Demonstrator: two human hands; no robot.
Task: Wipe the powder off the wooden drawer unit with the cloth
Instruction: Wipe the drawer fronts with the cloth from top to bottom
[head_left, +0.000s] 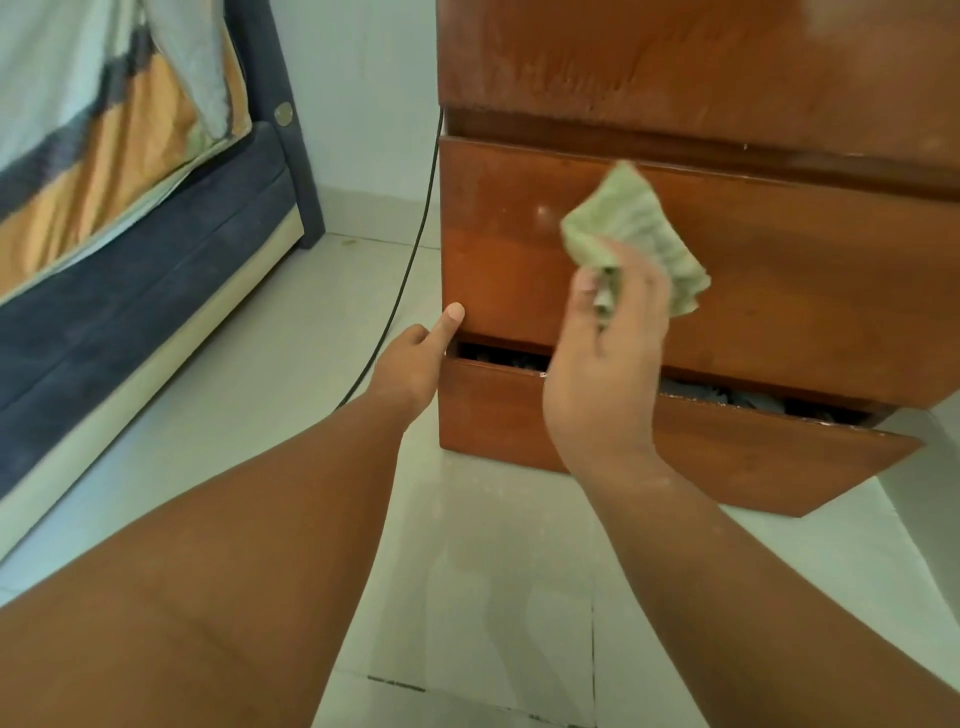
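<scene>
Two bare forearms fill the foreground, reaching over the tiled floor (483, 571). The left hand (415, 358) has hold of nothing; its thumb presses the left edge of the wooden drawer unit (779, 291). The right hand (608, 353) is closed around a bunched green cloth (639, 234), held at the middle drawer front; whether it touches the wood I cannot tell. Pale powder dulls the upper panel (675, 67). The bottom drawer (675, 441) hangs open and skewed, so brushed powder could drop onto the contents inside.
</scene>
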